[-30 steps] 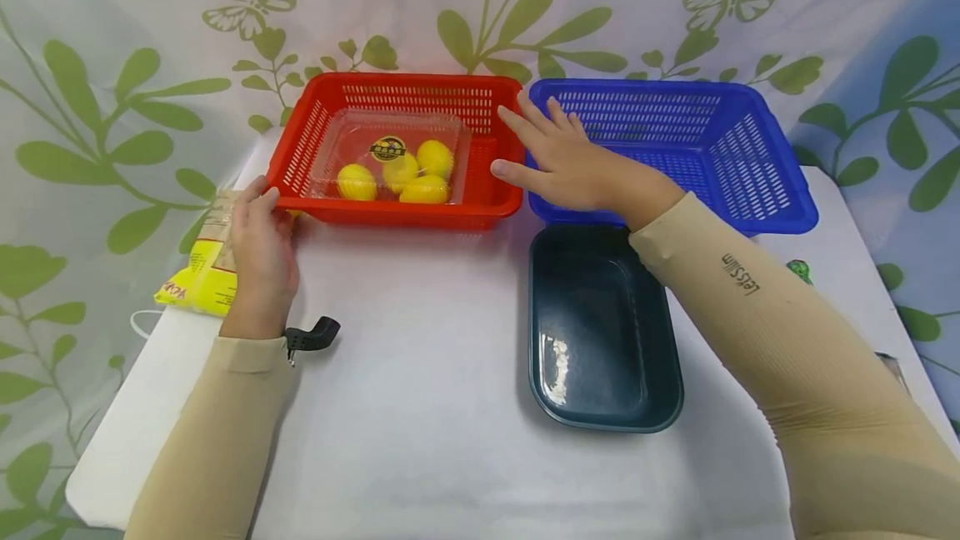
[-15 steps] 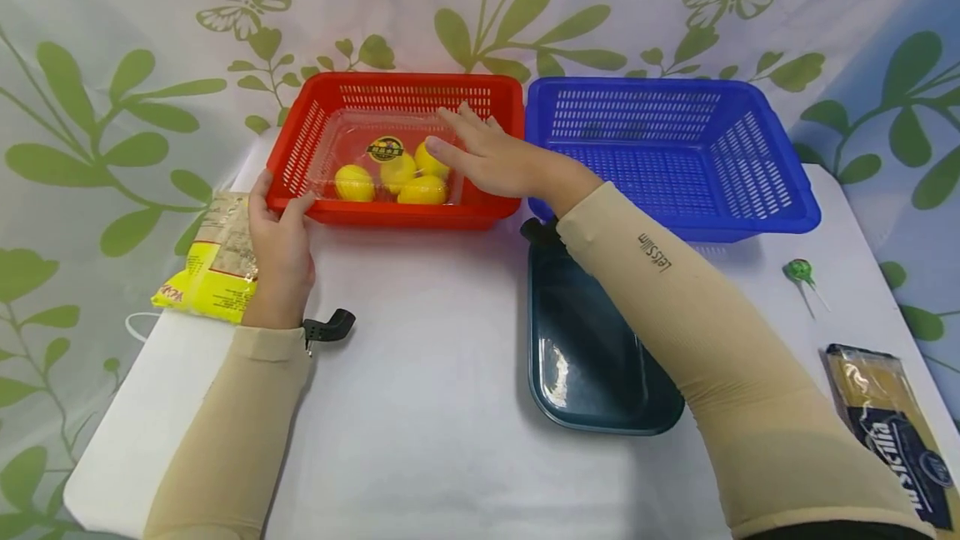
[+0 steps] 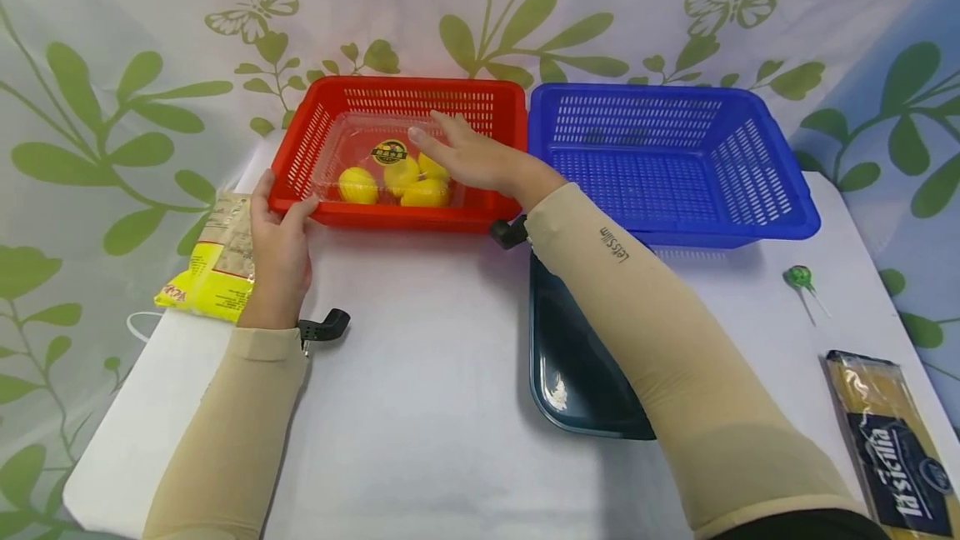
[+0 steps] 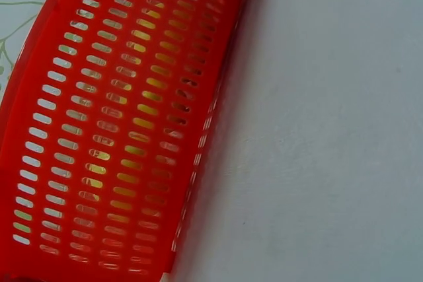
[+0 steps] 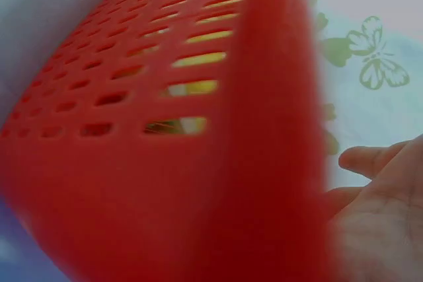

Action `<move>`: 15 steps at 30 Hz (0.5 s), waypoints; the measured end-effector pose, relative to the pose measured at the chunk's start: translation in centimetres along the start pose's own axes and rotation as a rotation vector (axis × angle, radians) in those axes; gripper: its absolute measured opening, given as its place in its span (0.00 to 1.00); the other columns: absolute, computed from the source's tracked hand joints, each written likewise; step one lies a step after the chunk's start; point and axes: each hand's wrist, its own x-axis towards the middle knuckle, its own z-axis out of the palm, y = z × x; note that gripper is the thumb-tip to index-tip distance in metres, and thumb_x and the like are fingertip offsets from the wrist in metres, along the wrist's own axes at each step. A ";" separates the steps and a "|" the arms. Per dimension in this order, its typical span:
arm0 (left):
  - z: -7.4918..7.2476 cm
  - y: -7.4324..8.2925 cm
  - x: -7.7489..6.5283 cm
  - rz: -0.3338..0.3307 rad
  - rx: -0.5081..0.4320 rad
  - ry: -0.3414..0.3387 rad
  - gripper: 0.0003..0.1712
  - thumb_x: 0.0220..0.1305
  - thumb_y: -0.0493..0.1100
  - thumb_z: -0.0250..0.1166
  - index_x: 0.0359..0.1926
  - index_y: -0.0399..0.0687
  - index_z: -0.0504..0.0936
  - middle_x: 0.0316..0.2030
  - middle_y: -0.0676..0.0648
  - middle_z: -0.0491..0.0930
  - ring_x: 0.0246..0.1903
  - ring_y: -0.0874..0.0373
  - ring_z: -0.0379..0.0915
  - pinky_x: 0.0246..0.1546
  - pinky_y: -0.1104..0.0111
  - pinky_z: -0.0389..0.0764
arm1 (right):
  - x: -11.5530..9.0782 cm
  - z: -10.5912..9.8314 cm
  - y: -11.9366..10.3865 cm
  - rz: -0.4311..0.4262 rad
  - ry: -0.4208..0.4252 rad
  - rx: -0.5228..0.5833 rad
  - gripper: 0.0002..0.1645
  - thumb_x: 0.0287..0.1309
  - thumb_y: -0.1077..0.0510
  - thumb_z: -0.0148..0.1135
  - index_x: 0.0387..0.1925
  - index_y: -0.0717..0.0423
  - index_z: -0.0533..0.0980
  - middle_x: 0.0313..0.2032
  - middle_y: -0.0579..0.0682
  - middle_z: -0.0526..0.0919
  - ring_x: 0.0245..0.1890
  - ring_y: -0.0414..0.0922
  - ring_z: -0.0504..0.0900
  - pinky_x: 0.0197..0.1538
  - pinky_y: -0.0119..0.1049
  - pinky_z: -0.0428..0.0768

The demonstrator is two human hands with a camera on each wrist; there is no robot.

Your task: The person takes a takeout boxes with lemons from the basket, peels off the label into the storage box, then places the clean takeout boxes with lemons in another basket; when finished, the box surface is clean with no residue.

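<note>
A red slotted plastic basket (image 3: 412, 220) stands at the back left of the table in the head view. Inside lies a clear plastic box (image 3: 337, 144) with a round label and several yellow fruits (image 3: 358, 186) that look like lemons. My left hand (image 3: 281, 261) holds the basket's front left corner, thumb at the front rim and fingers along the left side. Over the right part of the box reaches my right hand (image 3: 480, 158), fingers extended and palm down. The red basket wall (image 5: 119, 183) fills much of the right wrist view, with part of the right hand (image 5: 390, 212) beside it.
Right of the red basket stands a blue basket (image 3: 630, 173). A dark green tray (image 3: 573, 382) lies in front of it, partly under my right forearm. A green lollipop (image 3: 799, 277) and a pasta pack (image 3: 892, 448) lie right; a yellow bag (image 3: 217, 273) lies left.
My right hand has moved left from the gap between the baskets to over the clear box. My left hand has shifted slightly right onto the red basket's corner.
</note>
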 end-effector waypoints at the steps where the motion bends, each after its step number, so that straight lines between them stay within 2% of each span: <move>1: -0.1 0.0 0.0 -0.004 0.011 -0.005 0.43 0.76 0.34 0.60 0.83 0.57 0.52 0.79 0.51 0.55 0.74 0.58 0.56 0.67 0.68 0.70 | 0.2 0.1 0.1 0.011 0.001 0.012 0.58 0.67 0.17 0.36 0.86 0.37 0.33 0.84 0.41 0.33 0.82 0.44 0.30 0.79 0.56 0.42; 5: -0.4 0.2 0.0 -0.019 0.054 -0.016 0.43 0.77 0.35 0.61 0.83 0.58 0.52 0.79 0.52 0.54 0.75 0.59 0.54 0.67 0.67 0.70 | 0.8 0.5 0.6 0.077 0.024 0.080 0.58 0.66 0.16 0.37 0.85 0.34 0.32 0.84 0.41 0.32 0.81 0.44 0.24 0.78 0.58 0.38; 8: -0.5 0.2 0.0 -0.026 0.057 -0.020 0.43 0.76 0.35 0.62 0.83 0.58 0.52 0.79 0.53 0.54 0.75 0.60 0.54 0.67 0.67 0.70 | 1.1 0.8 0.9 0.124 0.043 0.121 0.59 0.66 0.16 0.39 0.85 0.31 0.31 0.84 0.42 0.31 0.81 0.45 0.23 0.78 0.60 0.38; 10: -0.4 0.2 0.0 -0.023 0.057 -0.024 0.44 0.76 0.35 0.62 0.83 0.57 0.52 0.79 0.52 0.54 0.75 0.59 0.55 0.67 0.67 0.70 | 1.2 1.0 1.0 0.137 0.049 0.158 0.58 0.67 0.18 0.43 0.85 0.30 0.30 0.84 0.42 0.34 0.82 0.47 0.27 0.78 0.61 0.42; 15: -0.5 0.2 0.0 -0.016 0.053 -0.029 0.44 0.76 0.35 0.62 0.84 0.57 0.51 0.79 0.51 0.54 0.75 0.58 0.55 0.67 0.67 0.69 | 1.3 1.5 1.4 0.129 0.045 0.267 0.59 0.68 0.25 0.54 0.85 0.29 0.31 0.83 0.45 0.43 0.81 0.51 0.46 0.76 0.59 0.55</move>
